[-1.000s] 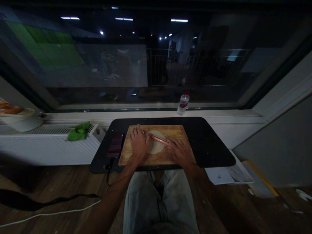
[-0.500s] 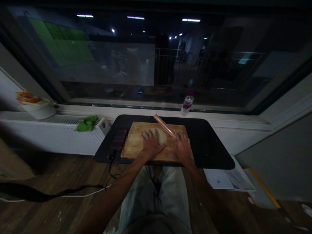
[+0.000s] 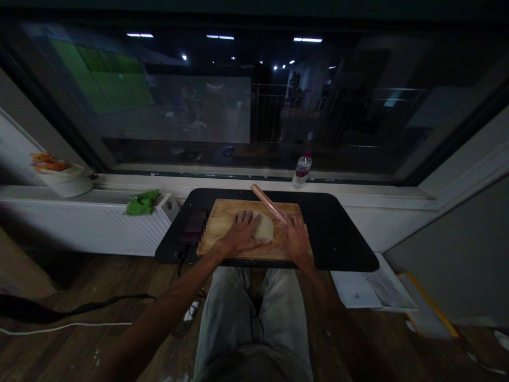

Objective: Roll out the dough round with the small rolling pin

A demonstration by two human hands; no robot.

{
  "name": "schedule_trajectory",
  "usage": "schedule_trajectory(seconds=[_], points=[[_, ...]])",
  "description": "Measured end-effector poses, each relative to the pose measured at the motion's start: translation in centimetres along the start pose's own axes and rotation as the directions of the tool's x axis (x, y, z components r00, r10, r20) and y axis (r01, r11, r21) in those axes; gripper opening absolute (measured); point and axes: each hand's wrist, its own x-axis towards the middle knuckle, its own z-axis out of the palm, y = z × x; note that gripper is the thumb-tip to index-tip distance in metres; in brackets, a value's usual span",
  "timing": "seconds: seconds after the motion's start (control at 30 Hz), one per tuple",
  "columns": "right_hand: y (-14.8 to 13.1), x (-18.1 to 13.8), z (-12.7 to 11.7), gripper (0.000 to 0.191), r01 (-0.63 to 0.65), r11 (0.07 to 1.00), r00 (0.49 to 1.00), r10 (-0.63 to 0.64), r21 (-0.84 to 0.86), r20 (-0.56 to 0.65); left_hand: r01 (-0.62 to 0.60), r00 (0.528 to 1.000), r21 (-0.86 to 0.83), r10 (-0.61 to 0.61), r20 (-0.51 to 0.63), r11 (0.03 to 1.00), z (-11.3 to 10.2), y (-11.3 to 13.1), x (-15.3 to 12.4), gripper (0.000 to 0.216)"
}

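On a wooden cutting board [image 3: 218, 223] lies a flat, pale, roundish piece of dough [image 3: 265, 228]. My left hand [image 3: 243, 233] rests on its left part, palm down with the fingers spread, and hides some of it. At the right side of the board, my right hand [image 3: 296, 236] is closed over the near end of a rolling pin [image 3: 267, 201]. The pin slants up and to the left, its far end reaching past the board's back edge. Beneath my right hand the grip itself is hidden.
The board lies on a black table [image 3: 338, 233] by a window. A plastic bottle [image 3: 302, 170] stands on the sill behind. To the left are a radiator [image 3: 131, 233], a green cloth [image 3: 143, 202] and a white pot [image 3: 67, 180]. Cables [image 3: 79, 326] run across the floor.
My left hand has turned and shifted slightly left, leaving more of the dough's right part showing. My right hand and the rolling pin have hardly moved. The camera has tilted a little.
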Motion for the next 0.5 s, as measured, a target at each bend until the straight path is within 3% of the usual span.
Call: schedule_trajectory(seconds=[0.17, 0.37, 0.5], points=[[-0.3, 0.1, -0.5, 0.050, 0.024, 1.000, 0.999, -0.023, -0.021, 0.025, -0.043, 0.998, 0.032, 0.044, -0.048, 0.999, 1.2, 0.7, 0.1, 0.099], [-0.2, 0.1, -0.1, 0.049, 0.074, 0.997, 0.996, -0.074, -0.014, 0.041, -0.252, 0.962, -0.050, 0.255, 0.096, 0.967, -0.8, -2.2, 0.7, 0.092], [-0.1, 0.0, 0.1, 0.051, 0.132, 0.991, 0.990, -0.132, 0.011, 0.047, -0.303, 0.951, -0.080, 0.306, 0.042, 0.950, -1.9, -2.3, 0.2, 0.075]])
